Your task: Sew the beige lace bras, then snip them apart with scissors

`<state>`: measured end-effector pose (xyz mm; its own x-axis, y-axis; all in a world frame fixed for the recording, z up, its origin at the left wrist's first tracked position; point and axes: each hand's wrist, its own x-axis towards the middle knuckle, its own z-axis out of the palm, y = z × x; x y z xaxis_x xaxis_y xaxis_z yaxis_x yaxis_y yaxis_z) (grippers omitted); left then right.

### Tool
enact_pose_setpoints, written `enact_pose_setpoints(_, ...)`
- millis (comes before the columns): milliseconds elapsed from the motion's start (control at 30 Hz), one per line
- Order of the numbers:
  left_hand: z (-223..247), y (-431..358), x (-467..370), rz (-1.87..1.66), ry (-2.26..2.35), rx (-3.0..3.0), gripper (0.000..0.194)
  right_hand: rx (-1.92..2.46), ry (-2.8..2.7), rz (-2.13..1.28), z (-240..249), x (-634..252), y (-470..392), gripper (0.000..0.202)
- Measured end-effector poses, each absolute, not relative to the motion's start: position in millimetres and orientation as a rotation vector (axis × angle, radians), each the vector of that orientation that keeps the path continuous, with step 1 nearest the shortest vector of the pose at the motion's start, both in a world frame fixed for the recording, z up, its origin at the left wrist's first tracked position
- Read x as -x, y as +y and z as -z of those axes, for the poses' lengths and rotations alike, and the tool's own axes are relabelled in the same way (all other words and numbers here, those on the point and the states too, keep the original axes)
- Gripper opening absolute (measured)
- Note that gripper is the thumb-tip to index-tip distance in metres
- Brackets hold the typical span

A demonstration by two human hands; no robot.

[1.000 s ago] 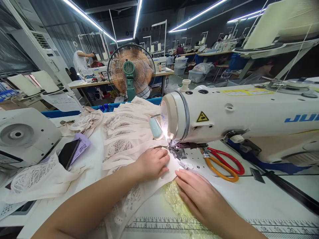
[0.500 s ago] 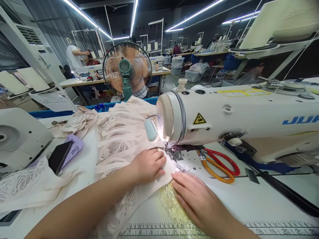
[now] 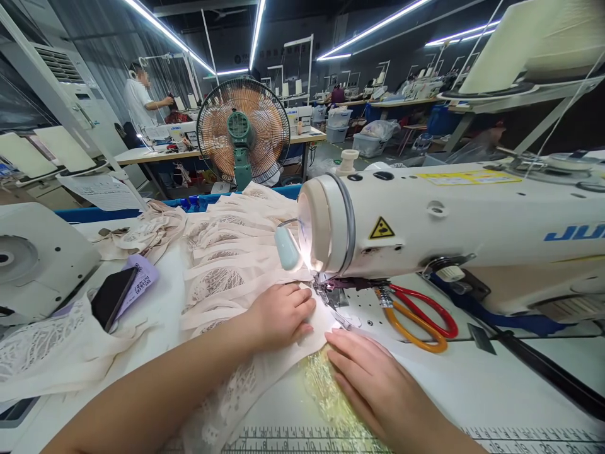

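Observation:
A pale pink fabric piece with lace (image 3: 278, 362) lies under the presser foot (image 3: 322, 289) of a white JUKI sewing machine (image 3: 406, 214). My left hand (image 3: 282, 315) rests on this piece just left of the foot, fingers slightly bent and pressing it down. At the piece's right edge, below the foot, the fingertips of my right hand (image 3: 373, 378) pinch the fabric; the thumb is hidden. Beneath the right hand shows shiny yellowish material (image 3: 324, 384) on the machine table. Several similar lace pieces (image 3: 222, 252) lie overlapped in a row behind my left hand.
Scissors with red and orange handles (image 3: 418, 340) lie right of the needle. A black phone (image 3: 112, 296) rests on a purple paper slip (image 3: 144, 274) at left, beside more lace fabric (image 3: 42, 347). A ruler strip (image 3: 278, 436) runs along the front edge. Behind stands a fan (image 3: 243, 132).
The view has shifted slightly. Both hands and the fabric stay almost in place at the presser foot. In the background, a person in white has straightened up a little.

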<state>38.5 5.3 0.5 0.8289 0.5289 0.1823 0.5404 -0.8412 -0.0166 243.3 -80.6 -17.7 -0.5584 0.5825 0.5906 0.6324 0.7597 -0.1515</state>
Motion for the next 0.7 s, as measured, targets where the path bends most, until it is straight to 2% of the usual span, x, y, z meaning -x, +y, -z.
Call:
enact_pose_setpoints(533,-0.8,22.1,-36.1,0.184,-0.843,2.931,0.040,0.998,-2.376,0.086,30.2,-243.8,-79.7,0.029)
enact_pose_setpoints(700,-13.0,18.6,-38.6,0.276,-0.793,2.927,0.031,1.040,-2.362,0.057,31.0,-242.6,-79.6,0.031)
